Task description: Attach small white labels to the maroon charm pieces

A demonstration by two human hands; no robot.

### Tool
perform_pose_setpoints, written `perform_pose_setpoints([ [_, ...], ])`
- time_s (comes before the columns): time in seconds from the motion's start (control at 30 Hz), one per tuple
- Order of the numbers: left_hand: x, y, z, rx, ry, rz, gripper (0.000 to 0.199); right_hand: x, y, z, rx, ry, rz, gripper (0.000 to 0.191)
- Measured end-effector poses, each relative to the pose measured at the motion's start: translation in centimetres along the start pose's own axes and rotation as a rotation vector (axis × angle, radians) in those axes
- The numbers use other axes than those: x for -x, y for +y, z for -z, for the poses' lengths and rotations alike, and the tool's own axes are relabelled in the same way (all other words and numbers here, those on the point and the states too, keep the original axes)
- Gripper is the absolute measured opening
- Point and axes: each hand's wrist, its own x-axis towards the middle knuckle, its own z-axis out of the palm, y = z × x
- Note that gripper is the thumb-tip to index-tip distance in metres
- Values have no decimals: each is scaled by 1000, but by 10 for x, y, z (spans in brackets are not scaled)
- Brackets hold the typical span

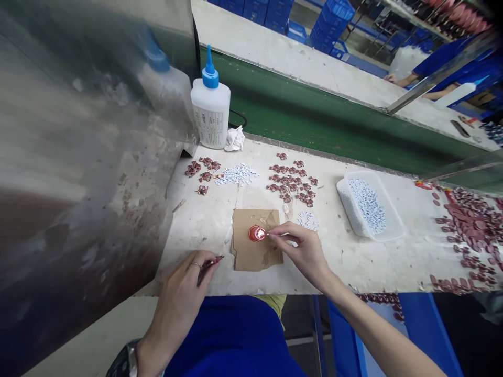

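Gripping a thin pick (pixel 268 234), the right hand (pixel 301 250) is touching a red badge (pixel 257 233) on cardboard (pixel 267 256); the left hand (pixel 178 298) is pinching a dark red piece (pixel 210 265).

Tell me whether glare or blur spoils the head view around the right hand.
In the head view, the red piece by the right hand looks fairly sharp, with a small highlight; the metal panel at left is blurred and reflective, mirroring the glue bottle; wide-angle distortion bends the far edges.
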Motion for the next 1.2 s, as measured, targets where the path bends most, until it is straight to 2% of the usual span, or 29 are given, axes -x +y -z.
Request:
perform_pose_setpoints([
  [0.17,-2,7,7,120,-17,-16,20,-1,0,-3,177,-11,194,13],
  [0.3,-4,11,9,356,-38,102,15,-2,-2,-3,229,-16,284,14],
  [0.4,-4,13,7,459,-29,126,23,-2,-2,-3,227,-13,294,14],
  [0.53,-9,25,8,400,107,-30,19,4,-8,-2,139,46,273,15],
  [0.63,-14,40,11,393,171,-95,19,13,-25,-3,-16,56,219,16],
  [0.83,-15,61,13,402,203,-55,21,33,-59,-12,-262,-28,193,19],
  [1.03,-14,63,13,424,172,-45,23,36,-63,-15,-276,-59,198,18],
  [1.2,-15,65,14,430,190,-27,22,37,-63,-12,-158,-99,271,17],
])
